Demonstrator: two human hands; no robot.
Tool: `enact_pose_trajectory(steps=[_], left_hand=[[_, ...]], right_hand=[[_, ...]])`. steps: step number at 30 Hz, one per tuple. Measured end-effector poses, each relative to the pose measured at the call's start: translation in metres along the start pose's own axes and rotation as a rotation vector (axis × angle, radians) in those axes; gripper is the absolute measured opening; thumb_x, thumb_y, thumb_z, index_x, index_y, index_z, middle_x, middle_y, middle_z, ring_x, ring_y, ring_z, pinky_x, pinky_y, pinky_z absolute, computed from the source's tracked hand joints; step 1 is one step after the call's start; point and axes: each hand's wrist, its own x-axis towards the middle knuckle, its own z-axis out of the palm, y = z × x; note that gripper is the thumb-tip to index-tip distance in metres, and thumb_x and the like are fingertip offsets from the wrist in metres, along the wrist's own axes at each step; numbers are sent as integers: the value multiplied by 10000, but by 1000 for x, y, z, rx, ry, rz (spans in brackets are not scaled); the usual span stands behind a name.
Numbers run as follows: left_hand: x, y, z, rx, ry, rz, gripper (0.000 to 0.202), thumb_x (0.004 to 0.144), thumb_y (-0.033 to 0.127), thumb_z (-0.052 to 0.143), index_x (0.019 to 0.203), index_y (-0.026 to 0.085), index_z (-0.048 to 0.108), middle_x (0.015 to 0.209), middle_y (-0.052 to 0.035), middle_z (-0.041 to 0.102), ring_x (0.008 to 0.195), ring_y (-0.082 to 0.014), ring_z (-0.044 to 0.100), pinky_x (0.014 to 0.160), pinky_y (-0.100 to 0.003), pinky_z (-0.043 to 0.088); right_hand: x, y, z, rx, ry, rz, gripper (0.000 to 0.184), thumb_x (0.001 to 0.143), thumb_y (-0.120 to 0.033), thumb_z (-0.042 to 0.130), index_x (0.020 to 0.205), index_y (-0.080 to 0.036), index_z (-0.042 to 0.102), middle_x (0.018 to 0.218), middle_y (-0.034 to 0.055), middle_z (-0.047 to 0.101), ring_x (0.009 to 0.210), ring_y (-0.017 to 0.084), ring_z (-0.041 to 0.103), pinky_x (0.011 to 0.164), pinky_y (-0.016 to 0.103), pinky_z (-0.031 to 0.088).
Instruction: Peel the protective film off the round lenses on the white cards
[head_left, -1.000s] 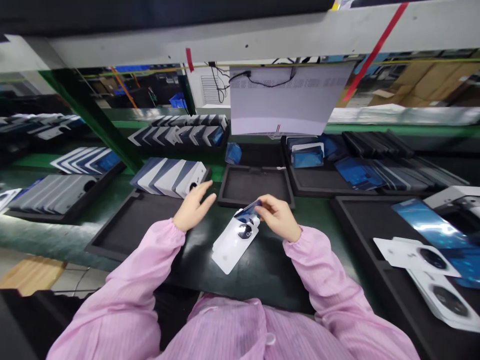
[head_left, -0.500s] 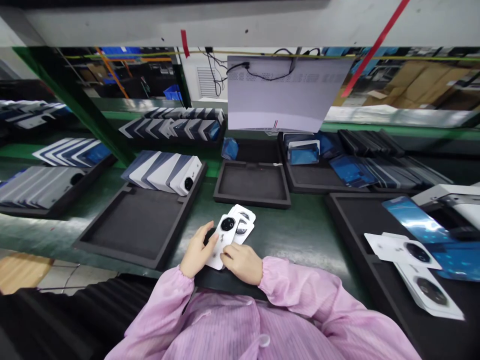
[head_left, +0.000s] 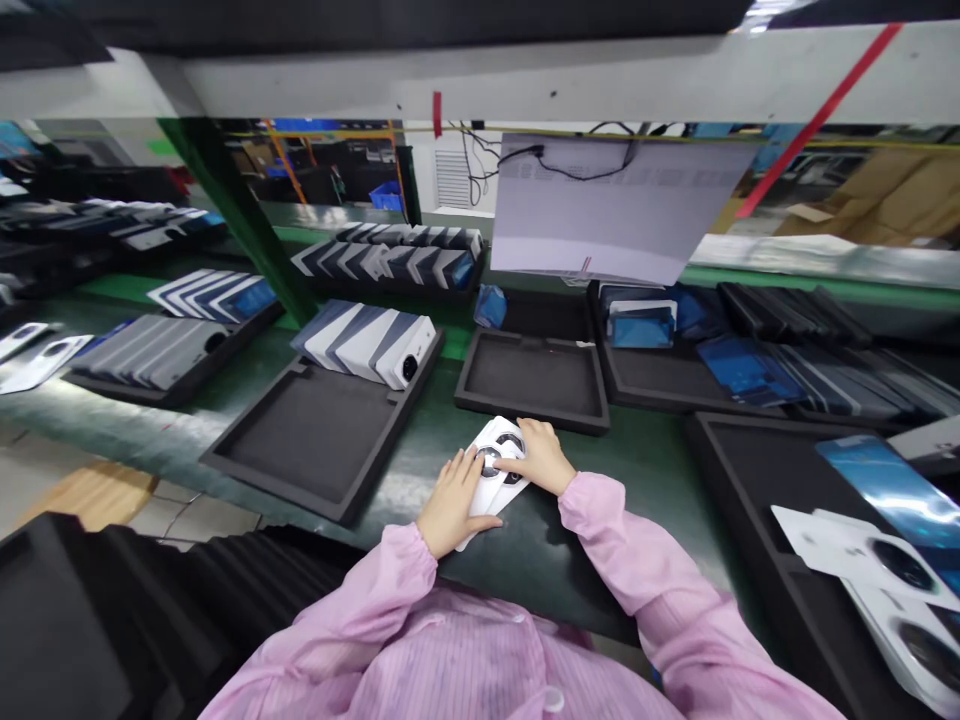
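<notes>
Several white phone back covers (head_left: 489,488) with dark round camera areas lie fanned in a small stack on the dark green table. My left hand (head_left: 454,505) reaches over the stack's left side and lower end, fingers along one edge and thumb across on the other side. At the upper right, my right hand (head_left: 545,457) holds the same stack, its thumb lying on top near the camera circles. Part of the covers is hidden under both hands.
Left stands a black tray (head_left: 292,430) with a row of phone back covers (head_left: 371,345) at its rear. Ahead sits a smaller black tray (head_left: 532,372). At right, another tray (head_left: 739,540) carries white covers (head_left: 870,550) and blue film (head_left: 885,475). A monitor (head_left: 611,205) hangs behind.
The view has swung left. My right hand has moved from the lower part of the stack to its upper right. My left hand now covers the stack's left and lower side.
</notes>
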Motion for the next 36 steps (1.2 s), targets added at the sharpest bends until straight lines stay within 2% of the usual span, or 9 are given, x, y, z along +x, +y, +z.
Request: enact_pose_trajectory(steps=[4,9,12,15,18,21,26,30,36], left_hand=[[3,-1,-2,-3,48,32,1005,635,424,773,1443,165,234,1518,-227,253,1398,-387,256,1094,-567,285],[3,-5,0,-33,102,22,1117,578,407,801,1453,132,164,1524,-273,170,1391,-393,267,1079,-542,321],[4,-2,-3,-3,112,-4,1236,522,457,825,1462,119,97,1514,-307,140,1371,-434,277,1050,-565,336],[6,7,-16,42,151,-9,1297,519,497,829,1471,130,29,1429,-282,335,1276,-417,421,970,-528,416],[8,18,-31,145,214,29,1131,666,451,762,1482,173,30,1234,-188,530,1093,-347,558,863,-470,461],[8,27,-36,216,185,89,920,756,443,682,1469,163,171,1119,-159,579,1021,-331,570,828,-461,448],[6,32,-38,182,144,133,582,812,305,623,1354,195,440,1020,-130,643,973,-297,607,824,-440,457],[23,4,-89,78,201,143,661,711,482,704,1305,274,503,1135,-61,660,993,-233,630,873,-346,503],[66,-119,-213,45,676,-363,378,951,320,413,1271,142,507,1250,-142,570,1139,-253,549,1023,-490,384]], right_hand=[[21,-7,8,68,-116,84,808,532,-439,830,1185,-62,542,1122,207,595,1076,359,536,901,469,431],[29,-13,-3,233,-309,80,391,634,-387,764,881,-112,636,771,57,674,702,201,638,615,289,485],[22,-18,-15,284,-292,39,369,642,-388,761,851,-127,603,765,27,657,689,176,615,588,264,470],[4,-20,-25,382,-199,-72,404,634,-419,776,867,-156,574,790,9,637,721,177,603,641,284,479],[-18,-13,-24,547,-50,-147,432,662,-442,761,938,-190,544,842,19,649,753,188,624,696,316,505],[-36,1,-12,547,76,-177,417,673,-441,740,949,-204,536,900,49,659,799,213,644,737,351,521],[-50,15,3,390,-48,-224,404,683,-397,709,984,-208,518,913,47,667,812,220,652,735,336,525],[-58,12,2,327,-96,-220,373,734,-415,664,999,-206,506,833,29,671,725,207,650,671,313,522],[-68,6,0,348,-95,-248,247,773,-344,612,991,-234,571,1015,66,688,914,238,669,806,347,527]])
